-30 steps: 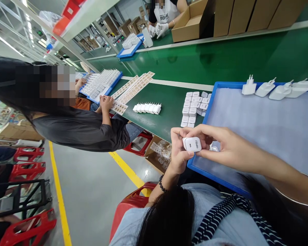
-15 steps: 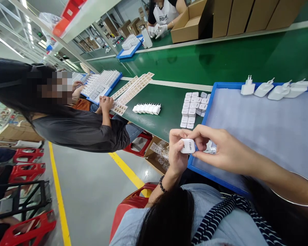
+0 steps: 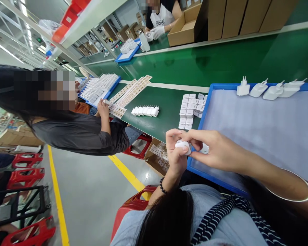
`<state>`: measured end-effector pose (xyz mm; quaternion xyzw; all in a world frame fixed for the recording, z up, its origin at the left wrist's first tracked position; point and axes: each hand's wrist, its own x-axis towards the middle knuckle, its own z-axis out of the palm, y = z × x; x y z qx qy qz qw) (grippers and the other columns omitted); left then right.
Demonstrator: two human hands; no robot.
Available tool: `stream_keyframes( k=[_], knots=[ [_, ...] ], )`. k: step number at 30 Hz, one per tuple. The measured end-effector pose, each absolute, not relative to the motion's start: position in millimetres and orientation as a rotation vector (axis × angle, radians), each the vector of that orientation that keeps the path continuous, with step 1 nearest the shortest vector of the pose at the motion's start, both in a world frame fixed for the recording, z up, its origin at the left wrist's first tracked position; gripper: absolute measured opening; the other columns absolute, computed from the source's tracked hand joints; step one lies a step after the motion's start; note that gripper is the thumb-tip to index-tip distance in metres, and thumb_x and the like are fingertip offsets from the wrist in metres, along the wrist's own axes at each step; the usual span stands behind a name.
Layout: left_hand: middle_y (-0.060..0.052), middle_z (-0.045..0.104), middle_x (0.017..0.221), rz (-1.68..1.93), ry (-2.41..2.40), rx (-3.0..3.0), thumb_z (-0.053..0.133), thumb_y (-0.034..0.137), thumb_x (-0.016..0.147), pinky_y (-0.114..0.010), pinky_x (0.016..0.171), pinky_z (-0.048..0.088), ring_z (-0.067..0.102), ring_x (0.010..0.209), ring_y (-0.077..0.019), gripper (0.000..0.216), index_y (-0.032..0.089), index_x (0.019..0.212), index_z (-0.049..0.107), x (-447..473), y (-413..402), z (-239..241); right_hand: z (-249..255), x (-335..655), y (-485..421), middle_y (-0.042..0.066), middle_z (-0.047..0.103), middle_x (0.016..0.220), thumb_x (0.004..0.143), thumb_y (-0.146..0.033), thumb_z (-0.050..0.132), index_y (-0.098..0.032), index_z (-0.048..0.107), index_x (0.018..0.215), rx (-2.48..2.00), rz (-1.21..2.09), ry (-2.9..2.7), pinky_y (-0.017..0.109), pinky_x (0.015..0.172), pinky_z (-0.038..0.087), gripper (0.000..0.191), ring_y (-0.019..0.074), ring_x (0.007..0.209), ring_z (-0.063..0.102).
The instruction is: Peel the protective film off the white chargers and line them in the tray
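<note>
Both my hands hold one small white charger (image 3: 184, 146) just over the near left corner of the blue tray (image 3: 207, 99). My left hand (image 3: 175, 155) grips it from below with the thumb on its side. My right hand (image 3: 215, 150) pinches its top with fingertips, and a second white piece (image 3: 204, 148) shows under those fingers. A group of white chargers (image 3: 191, 109) lies on the green belt beside the tray. Several chargers with prongs (image 3: 269, 90) stand along the tray's far edge.
A seated person in a dark shirt (image 3: 79, 131) works at sticker sheets (image 3: 129, 92) to my left, next to a row of white chargers (image 3: 145, 110) and a blue tray of plugs (image 3: 99, 87). Another gloved person (image 3: 157, 20) works by cardboard boxes (image 3: 184, 29). Red stools (image 3: 28, 160) line the aisle.
I have turned the charger in my fingers so its printed face no longer shows, and both hands have shifted slightly left. The seated person's hand moved along the sticker sheet.
</note>
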<state>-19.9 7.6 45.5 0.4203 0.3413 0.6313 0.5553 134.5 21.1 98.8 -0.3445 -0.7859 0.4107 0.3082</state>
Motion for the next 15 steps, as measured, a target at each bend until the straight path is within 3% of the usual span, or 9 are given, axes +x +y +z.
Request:
stream_keyframes(
  k=[5, 8, 12, 15],
  knots=[
    [0.001, 0.063, 0.083, 1.573, 0.964, 0.889, 0.066, 0.034, 0.069, -0.027, 0.065, 0.044, 0.056, 0.068, -0.014, 0.029, 0.023, 0.095, 0.06, -21.0, 11.8, 44.4, 83.6, 123.7, 24.3, 0.005, 0.073, 0.107, 0.087, -0.007, 0.058, -0.027, 0.068, 0.119, -0.939, 0.905, -2.152, 0.034, 0.076, 0.046, 0.039, 0.0236, 0.096, 0.066],
    [0.001, 0.062, 0.083, 1.589, 1.061, 0.8, 0.068, 0.037, 0.072, -0.026, 0.066, 0.043, 0.055, 0.069, -0.0133, 0.025, 0.02, 0.09, 0.062, -19.9, 16.7, 42.7, 77.1, 116.9, 27.8, 0.008, 0.072, 0.106, 0.086, -0.011, 0.061, -0.027, 0.071, 0.112, -0.971, 0.954, -2.066, 0.044, 0.086, 0.05, 0.033, 0.0299, 0.101, 0.064],
    [0.0, 0.06, 0.081, 1.486, 1.013, 0.683, 0.062, 0.057, 0.088, -0.028, 0.068, 0.046, 0.057, 0.071, -0.015, 0.045, 0.022, 0.117, 0.064, -18.4, 23.2, 42.4, 77.7, 116.4, 37.9, 0.007, 0.068, 0.095, 0.082, -0.018, 0.073, -0.025, 0.071, 0.098, -0.962, 1.062, -1.897, 0.044, 0.084, 0.055, 0.017, 0.0278, 0.093, 0.064],
    [-0.007, 0.066, 0.105, 1.388, 0.999, 0.786, 0.057, 0.059, 0.09, -0.033, 0.078, 0.051, 0.064, 0.089, -0.02, 0.054, 0.025, 0.131, 0.058, -21.6, 29.0, 37.7, 84.9, 130.5, 56.3, 0.005, 0.072, 0.106, 0.081, -0.024, 0.079, -0.026, 0.067, 0.098, -0.963, 1.135, -1.652, 0.036, 0.083, 0.058, 0.02, 0.0235, 0.099, 0.07]
  ],
)
